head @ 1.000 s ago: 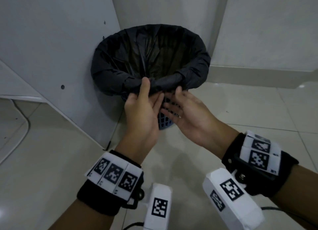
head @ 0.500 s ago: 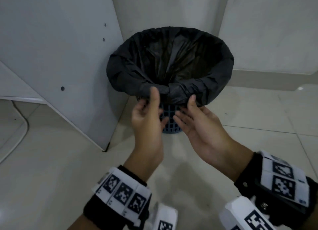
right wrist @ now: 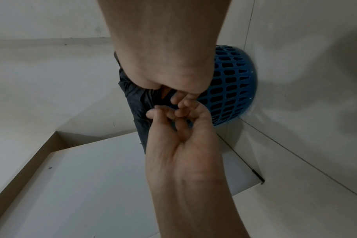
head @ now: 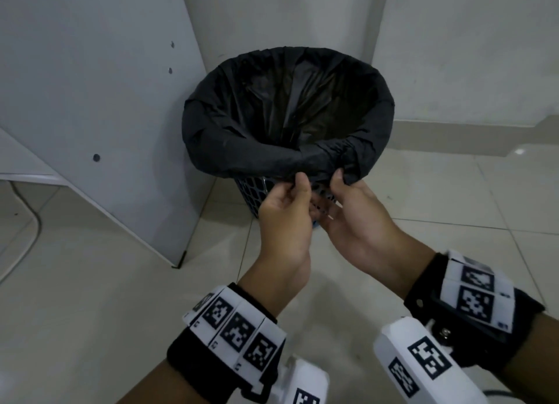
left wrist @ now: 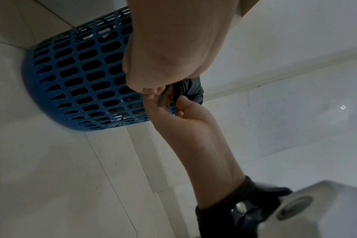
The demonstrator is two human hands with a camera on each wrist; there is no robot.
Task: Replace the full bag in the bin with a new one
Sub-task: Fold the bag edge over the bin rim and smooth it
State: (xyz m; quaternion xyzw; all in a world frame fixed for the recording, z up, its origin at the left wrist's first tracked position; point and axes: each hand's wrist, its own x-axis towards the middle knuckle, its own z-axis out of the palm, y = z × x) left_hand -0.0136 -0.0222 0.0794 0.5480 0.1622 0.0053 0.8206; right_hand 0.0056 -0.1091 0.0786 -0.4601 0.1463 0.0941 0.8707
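A black bag [head: 287,107] lines a blue perforated bin [head: 251,192] that stands in a corner, with its top folded down over the rim. Both hands meet at the near side of the rim. My left hand [head: 298,189] pinches the folded bag edge between thumb and curled fingers. Close to its right, my right hand [head: 337,183] grips a bunch of the same edge, thumb on top. The left wrist view shows the bin's wall [left wrist: 81,80] and a bit of bag [left wrist: 192,90] between the hands. The right wrist view shows the bag's hem [right wrist: 137,99] held by both hands.
A white cabinet panel [head: 106,116] stands against the bin's left side, and walls close in behind and to the right. Pale floor tiles [head: 453,210] stretch out on the right and in front. A cable [head: 30,237] runs along the floor at far left.
Both hands had straight fingers just under the rim; now their fingers have curled and taken hold of the bag's folded edge. The bin sits further right in the head view.
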